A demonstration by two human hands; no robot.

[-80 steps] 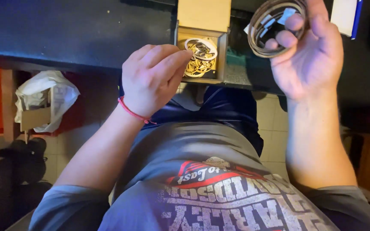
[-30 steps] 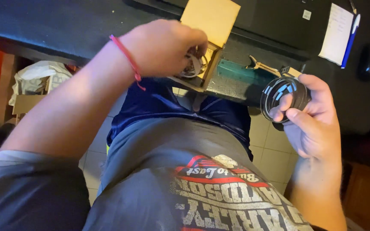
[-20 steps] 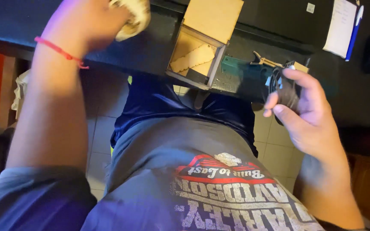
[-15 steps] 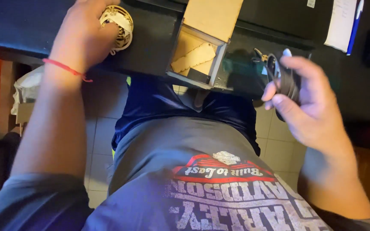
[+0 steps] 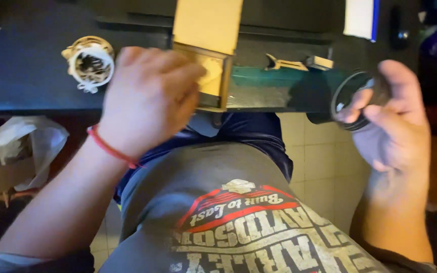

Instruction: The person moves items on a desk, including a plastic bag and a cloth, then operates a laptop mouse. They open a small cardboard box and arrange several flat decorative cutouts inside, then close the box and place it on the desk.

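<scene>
Now left hand [image 5: 147, 101] empty, fingers loosely curled at table edge [image 5: 36, 108], right hand [image 5: 393, 121] fingers clamped on round black lid [image 5: 352, 101].

White plastic bag [image 5: 24, 151] on the floor — tiled [image 5: 319, 162] — white paper [image 5: 358, 17] above.

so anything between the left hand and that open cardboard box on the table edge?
Nothing visible. The left hand is right at the open side of the cardboard box, its fingers overlapping the box's front edge. The pale round part lies off to the side on the dark table, not in the path.
</scene>
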